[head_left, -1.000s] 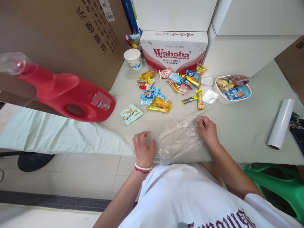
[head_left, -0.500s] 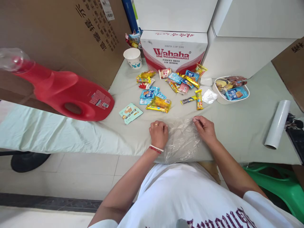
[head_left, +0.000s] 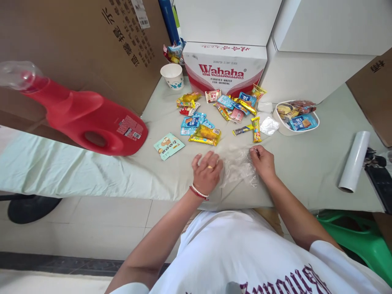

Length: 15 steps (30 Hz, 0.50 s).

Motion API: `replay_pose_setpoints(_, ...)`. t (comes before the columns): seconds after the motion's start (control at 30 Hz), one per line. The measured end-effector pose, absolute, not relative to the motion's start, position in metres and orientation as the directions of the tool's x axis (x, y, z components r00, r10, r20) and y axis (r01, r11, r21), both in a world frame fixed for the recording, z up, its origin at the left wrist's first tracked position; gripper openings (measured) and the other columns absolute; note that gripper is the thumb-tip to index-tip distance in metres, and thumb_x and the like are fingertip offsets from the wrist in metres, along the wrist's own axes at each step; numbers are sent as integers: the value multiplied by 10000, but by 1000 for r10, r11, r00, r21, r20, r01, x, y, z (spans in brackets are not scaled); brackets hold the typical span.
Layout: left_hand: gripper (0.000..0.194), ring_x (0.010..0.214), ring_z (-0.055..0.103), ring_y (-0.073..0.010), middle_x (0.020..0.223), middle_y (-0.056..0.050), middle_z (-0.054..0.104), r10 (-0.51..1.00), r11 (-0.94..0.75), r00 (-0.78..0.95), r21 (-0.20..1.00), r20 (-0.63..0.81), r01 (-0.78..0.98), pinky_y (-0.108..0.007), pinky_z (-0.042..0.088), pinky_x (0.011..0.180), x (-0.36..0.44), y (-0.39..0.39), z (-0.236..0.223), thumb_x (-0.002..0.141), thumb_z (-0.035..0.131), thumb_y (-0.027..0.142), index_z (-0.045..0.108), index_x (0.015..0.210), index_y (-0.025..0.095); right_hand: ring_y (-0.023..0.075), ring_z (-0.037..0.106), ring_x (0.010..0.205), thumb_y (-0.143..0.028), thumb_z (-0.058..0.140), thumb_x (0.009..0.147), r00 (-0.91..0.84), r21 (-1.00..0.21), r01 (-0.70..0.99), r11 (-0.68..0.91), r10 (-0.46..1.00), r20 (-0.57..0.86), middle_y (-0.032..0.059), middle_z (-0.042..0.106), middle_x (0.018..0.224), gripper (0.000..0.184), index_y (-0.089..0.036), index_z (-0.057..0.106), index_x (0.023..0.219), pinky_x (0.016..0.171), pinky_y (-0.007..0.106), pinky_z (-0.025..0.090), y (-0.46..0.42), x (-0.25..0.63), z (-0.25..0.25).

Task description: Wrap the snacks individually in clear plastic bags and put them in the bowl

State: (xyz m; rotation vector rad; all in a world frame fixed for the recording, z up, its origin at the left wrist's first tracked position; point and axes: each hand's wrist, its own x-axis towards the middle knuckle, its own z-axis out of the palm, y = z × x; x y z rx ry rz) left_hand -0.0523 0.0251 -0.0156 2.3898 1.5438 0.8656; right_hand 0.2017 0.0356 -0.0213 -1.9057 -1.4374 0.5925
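Observation:
A clear plastic bag [head_left: 239, 167], thin and crinkled, lies near the table's front edge between my hands. The fingers and thumb of my right hand [head_left: 263, 162] are pinched on the bag's right edge. Beside its left edge is my left hand [head_left: 206, 173], palm down, fingers apart and slightly bent; I see nothing held in it. Just beyond my hands lie a yellow snack packet [head_left: 204, 134], a small yellow bar [head_left: 256, 129] and a dark-wrapped bar [head_left: 242, 130]. A mint-green packet [head_left: 169, 146] rests to the left of my left hand.
Several wrapped snacks [head_left: 235, 106] lie before a Wahaba-style water carton [head_left: 225, 61] printed "Wahaha". A white tub [head_left: 295, 130] of snacks and a plastic-film roll [head_left: 354, 161] are on the right. A red jug [head_left: 101, 122] and paper cup [head_left: 173, 77] stand left.
My left hand has lifted its fingers apart and shifted slightly right. The bag has drawn up away from the table's front edge and bunched toward my right hand, which still pinches it.

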Motion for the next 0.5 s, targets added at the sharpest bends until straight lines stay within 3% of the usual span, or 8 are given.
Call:
replay_pose_setpoints(0.07, 310, 1401, 519, -270, 1206, -77, 735, 831, -556, 483, 401, 274, 728, -595, 127, 1232, -55, 26, -16, 958, 472, 154, 711, 1111, 280, 203, 595, 686, -489, 472, 952, 295, -723, 670, -167, 954, 53, 34, 683, 739, 359, -207, 694, 967, 697, 303, 424, 38, 203, -20)
replay_pose_setpoints(0.13, 350, 1442, 478, -283, 1281, -92, 723, 842, -539, 500, 366, 202, 759, -646, 32, 1242, -62, 35, -18, 994, 440, 209, 685, 1235, 275, 204, 592, 692, -485, 473, 946, 315, -709, 683, -175, 947, 69, 39, 693, 757, 363, -204, 703, 966, 708, 309, 427, 39, 209, -20)
replay_pose_setpoints(0.3, 568, 1509, 363, -337, 1597, -125, 464, 849, -513, 528, 300, 35, 804, -729, -108, 1196, -82, 57, -24, 1016, 405, 512, 462, 1526, 269, 203, 571, 680, -482, 519, 912, 387, -680, 691, -248, 920, 58, 47, 695, 767, 363, -189, 722, 980, 704, 320, 439, 40, 247, -20)
replay_pose_setpoints(0.4, 824, 1552, 265, -358, 1673, -140, 316, 805, -555, 590, 278, -57, 784, -732, -126, 1187, -89, 62, -24, 924, 490, 679, 322, 1603, 244, 233, 583, 743, -410, 565, 874, 334, -526, 808, -265, 942, 38, 94, 701, 860, 310, -178, 741, 979, 730, 356, 456, 41, 270, -11)
replay_pose_setpoints(0.5, 1004, 1578, 174, -371, 1700, -152, 237, 765, -584, 631, 273, -131, 764, -731, -134, 1180, -92, 64, -21, 838, 548, 767, 244, 1629, 229, 306, 597, 951, -367, 565, 898, 172, -370, 925, -92, 967, 190, 160, 683, 1055, 327, -165, 753, 1074, 865, 436, 475, 46, 267, 11)
